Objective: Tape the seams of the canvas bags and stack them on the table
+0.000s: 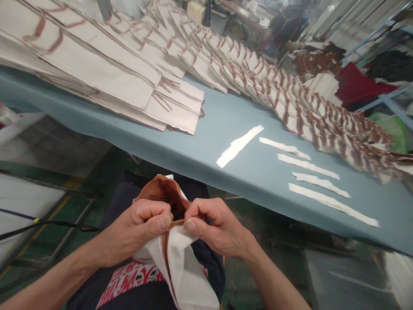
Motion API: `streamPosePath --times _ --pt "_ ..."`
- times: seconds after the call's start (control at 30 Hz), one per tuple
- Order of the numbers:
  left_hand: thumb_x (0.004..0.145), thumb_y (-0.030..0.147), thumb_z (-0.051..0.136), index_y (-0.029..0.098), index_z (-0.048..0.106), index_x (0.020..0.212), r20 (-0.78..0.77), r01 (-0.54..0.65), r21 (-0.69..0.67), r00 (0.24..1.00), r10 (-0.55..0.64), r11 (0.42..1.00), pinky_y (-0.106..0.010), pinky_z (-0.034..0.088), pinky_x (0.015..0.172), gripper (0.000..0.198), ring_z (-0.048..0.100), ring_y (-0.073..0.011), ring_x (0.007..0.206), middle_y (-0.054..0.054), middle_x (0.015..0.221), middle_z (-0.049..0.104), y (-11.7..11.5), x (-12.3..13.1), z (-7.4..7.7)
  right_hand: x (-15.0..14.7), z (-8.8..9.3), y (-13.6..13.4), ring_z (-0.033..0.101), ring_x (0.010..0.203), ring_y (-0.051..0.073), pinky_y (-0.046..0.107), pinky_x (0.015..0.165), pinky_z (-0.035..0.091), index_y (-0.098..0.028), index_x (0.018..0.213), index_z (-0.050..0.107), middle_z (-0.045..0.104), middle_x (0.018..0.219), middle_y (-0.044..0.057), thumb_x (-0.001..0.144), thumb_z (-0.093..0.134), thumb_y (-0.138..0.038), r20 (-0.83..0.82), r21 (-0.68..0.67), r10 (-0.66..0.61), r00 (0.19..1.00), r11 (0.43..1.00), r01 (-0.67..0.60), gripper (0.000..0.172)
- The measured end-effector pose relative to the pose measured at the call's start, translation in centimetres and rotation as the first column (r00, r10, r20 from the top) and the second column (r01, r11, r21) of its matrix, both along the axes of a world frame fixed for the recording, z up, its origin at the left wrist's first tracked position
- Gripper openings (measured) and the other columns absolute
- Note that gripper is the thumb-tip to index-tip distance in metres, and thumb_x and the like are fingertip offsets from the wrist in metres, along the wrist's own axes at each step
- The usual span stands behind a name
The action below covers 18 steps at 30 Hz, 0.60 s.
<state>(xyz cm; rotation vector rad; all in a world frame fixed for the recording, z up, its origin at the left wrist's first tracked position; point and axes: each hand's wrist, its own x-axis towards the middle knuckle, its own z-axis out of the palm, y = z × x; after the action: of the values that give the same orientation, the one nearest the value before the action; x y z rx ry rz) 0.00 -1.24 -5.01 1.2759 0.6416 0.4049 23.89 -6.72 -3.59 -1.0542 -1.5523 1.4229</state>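
A white fabric bag [190,275] with a brown lining and a brown trim strip hangs over my lap. Its mouth gapes upward, and the brown inside shows at the far edge. My left hand [145,221] pinches the near rim between thumb and curled fingers, just left of the trim strip. On the other side of the strip, my right hand [214,224] grips the same rim in a similar pinch. A short stretch of rim lies between the two thumbs. The fingertips inside the bag are hidden.
Beyond my lap runs a table with a blue-grey cover [206,150]. Flat white bags [97,73] are stacked at its left, and a long overlapping row of brown-trimmed bags [258,82] lies along the back. Several white strips [240,146] lie nearer the front edge.
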Motion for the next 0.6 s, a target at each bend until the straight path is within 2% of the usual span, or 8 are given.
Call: streamPosePath --times 0.07,0.13,0.2,0.3,0.4,0.53,0.6 --pt "0.093 0.098 0.068 0.024 0.042 0.066 0.017 -0.004 -0.087 1.000 0.006 0.996 -0.022 0.017 0.044 0.084 0.024 -0.0084 0.052 0.010 0.060 0.034 -0.4 0.2 -0.1 0.0 0.0 0.0 0.035 0.056 0.009 0.024 0.051 0.027 -0.020 0.080 0.063 0.048 0.064 -0.007 0.109 0.072 -0.074 -0.038 -0.079 0.007 0.999 0.997 -0.010 0.062" --pt "0.095 0.097 0.067 0.025 0.041 0.067 0.024 -0.006 -0.081 1.000 0.008 0.997 -0.023 0.017 0.044 0.082 0.024 -0.0086 0.052 0.010 0.060 0.034 -0.6 0.4 -0.1 0.1 0.1 0.1 0.034 0.057 0.010 0.024 0.051 0.026 -0.021 0.079 0.060 0.047 0.064 -0.006 0.106 0.073 -0.077 -0.052 -0.118 0.011 0.999 0.993 -0.017 0.064" --pt "0.101 0.084 0.069 0.025 0.042 0.065 0.016 -0.005 -0.014 1.000 0.005 1.000 -0.023 0.020 0.045 0.074 0.025 -0.0090 0.052 0.010 0.060 0.034 -0.6 0.4 0.0 0.1 0.2 0.1 0.035 0.057 0.010 0.024 0.051 0.025 -0.021 0.078 0.059 0.046 0.064 -0.006 0.105 0.073 -0.078 -0.041 -0.137 0.018 0.999 0.990 -0.024 0.064" --pt "0.104 0.049 0.072 0.023 0.044 0.063 -0.053 0.013 0.216 0.999 -0.001 0.976 -0.023 0.025 0.050 0.055 0.034 -0.0094 0.055 0.009 0.061 0.039 -0.3 0.0 0.0 0.1 0.3 0.0 0.035 0.057 0.010 0.024 0.050 0.025 -0.021 0.077 0.059 0.046 0.064 -0.006 0.106 0.073 -0.075 0.009 -0.126 0.025 1.000 0.992 -0.024 0.063" --pt "0.105 0.031 0.064 0.023 0.046 0.066 -0.151 0.092 0.470 0.988 -0.023 0.878 -0.024 0.027 0.051 0.044 0.038 -0.0088 0.054 0.010 0.061 0.041 -0.3 -1.0 -0.1 -0.1 0.4 -0.4 0.038 0.057 0.009 0.024 0.052 0.029 -0.021 0.076 0.061 0.048 0.065 -0.006 0.110 0.071 -0.064 0.077 -0.026 0.004 0.997 1.000 -0.002 0.056" --pt "0.113 0.023 0.058 0.023 0.051 0.075 -0.202 0.151 0.695 0.979 -0.010 0.703 -0.026 0.032 0.056 0.038 0.047 -0.0093 0.057 0.010 0.067 0.050 -0.9 -2.2 0.1 -0.5 0.4 -0.8 0.047 0.061 0.010 0.024 0.059 0.036 -0.021 0.077 0.062 0.057 0.070 -0.005 0.113 0.069 -0.043 0.176 0.193 -0.034 0.984 0.981 0.000 0.043" --pt "0.117 0.022 0.054 0.024 0.052 0.080 -0.191 0.164 0.777 0.981 -0.021 0.607 -0.028 0.035 0.059 0.037 0.052 -0.0104 0.060 0.009 0.071 0.056 -1.4 -2.4 0.4 -0.6 0.3 -0.8 0.050 0.061 0.010 0.024 0.060 0.037 -0.021 0.079 0.063 0.060 0.071 -0.004 0.115 0.069 -0.039 0.209 0.286 -0.057 0.976 0.958 -0.005 0.041"
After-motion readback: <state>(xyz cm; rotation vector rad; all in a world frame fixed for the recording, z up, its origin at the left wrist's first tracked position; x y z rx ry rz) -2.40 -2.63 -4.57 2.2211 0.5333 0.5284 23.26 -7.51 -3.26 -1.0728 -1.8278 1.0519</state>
